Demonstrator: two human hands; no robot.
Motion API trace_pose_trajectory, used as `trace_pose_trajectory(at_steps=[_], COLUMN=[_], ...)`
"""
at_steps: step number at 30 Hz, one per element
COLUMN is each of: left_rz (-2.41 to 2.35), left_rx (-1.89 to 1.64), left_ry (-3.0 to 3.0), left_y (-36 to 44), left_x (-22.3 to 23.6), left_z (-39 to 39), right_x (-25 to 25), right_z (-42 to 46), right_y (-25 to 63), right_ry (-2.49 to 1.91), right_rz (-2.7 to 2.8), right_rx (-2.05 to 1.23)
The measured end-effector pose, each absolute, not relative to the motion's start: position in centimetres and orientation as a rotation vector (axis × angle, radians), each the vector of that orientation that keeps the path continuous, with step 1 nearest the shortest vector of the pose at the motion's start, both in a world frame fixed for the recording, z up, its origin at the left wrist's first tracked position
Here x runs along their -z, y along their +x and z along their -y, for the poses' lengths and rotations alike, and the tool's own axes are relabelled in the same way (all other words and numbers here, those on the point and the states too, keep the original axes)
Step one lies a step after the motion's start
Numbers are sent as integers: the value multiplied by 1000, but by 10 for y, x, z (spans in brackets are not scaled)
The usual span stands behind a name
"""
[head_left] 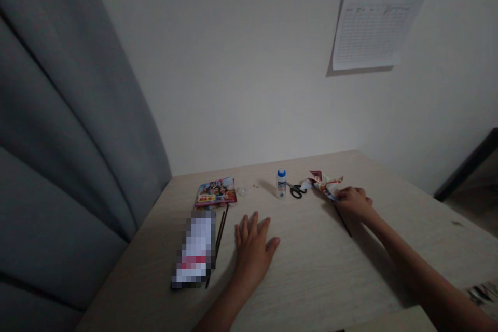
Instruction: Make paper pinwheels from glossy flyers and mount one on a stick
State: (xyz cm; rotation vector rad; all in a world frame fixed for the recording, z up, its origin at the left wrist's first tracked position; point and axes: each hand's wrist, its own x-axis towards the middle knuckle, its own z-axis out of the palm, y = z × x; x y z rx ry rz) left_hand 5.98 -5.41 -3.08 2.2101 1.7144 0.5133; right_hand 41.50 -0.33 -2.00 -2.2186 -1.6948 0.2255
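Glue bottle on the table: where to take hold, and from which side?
Probably the body of the glue bottle, just below its blue cap, taken sideways from the near left, where the left hand lies. It stands upright, so its flank is exposed; the scissors crowd its right.

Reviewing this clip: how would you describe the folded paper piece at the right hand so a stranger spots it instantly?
On the pale table, look across to the right hand. Against that hand is the folded paper piece, just right of the dark-handled scissors. Unlike them and the upright, blue-capped bottle, it has pointed, colourfully printed flaps.
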Motion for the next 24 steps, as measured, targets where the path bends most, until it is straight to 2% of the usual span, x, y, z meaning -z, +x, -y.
trace_pose_trajectory(at_steps=[8,16,24], left_rz=[-1735,-1780,-1778], left_rx=[-410,-376,-358], left_ry=[2247,2320,2317], left_y=[60,59,58], left_x=[31,36,37], left_z=[53,56,54], right_x=[30,38,56], right_z=[17,17,1], right_y=[415,419,463], right_ry=[-2301,-2247,-2288], right_rz=[1704,1880,1900], right_rx=[26,50,106])
